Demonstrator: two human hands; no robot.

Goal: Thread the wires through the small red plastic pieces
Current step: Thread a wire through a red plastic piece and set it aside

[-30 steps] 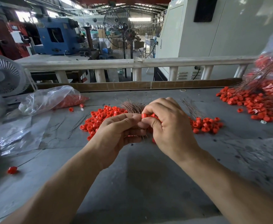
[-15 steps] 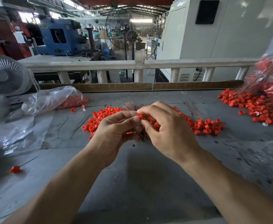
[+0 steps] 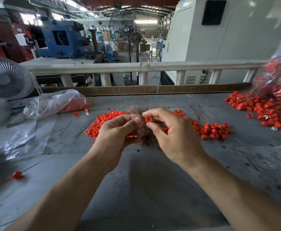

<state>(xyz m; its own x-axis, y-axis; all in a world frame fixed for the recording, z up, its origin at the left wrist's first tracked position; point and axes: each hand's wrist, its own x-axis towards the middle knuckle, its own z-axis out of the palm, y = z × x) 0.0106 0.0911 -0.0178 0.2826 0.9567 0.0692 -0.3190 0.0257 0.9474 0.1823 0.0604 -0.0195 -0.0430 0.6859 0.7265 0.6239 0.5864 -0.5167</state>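
Pinching one red piece (image 3: 148, 119), the right hand (image 3: 174, 139) is presenting it, seemingly hole-first, for threading. The left hand (image 3: 118, 135) is gripping the wire bundle (image 3: 137, 110) just beside that piece, feeding strands.

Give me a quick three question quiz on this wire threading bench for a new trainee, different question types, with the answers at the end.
1. True or false: the right hand pinches a red plastic piece between thumb and forefinger.
2. Multiple choice: the left hand holds A) a bundle of wires, B) a plastic bag, C) nothing.
3. Fill in: the small white fan stands at the table's far ____ corner.

Key: 1 true; 2 A; 3 left.
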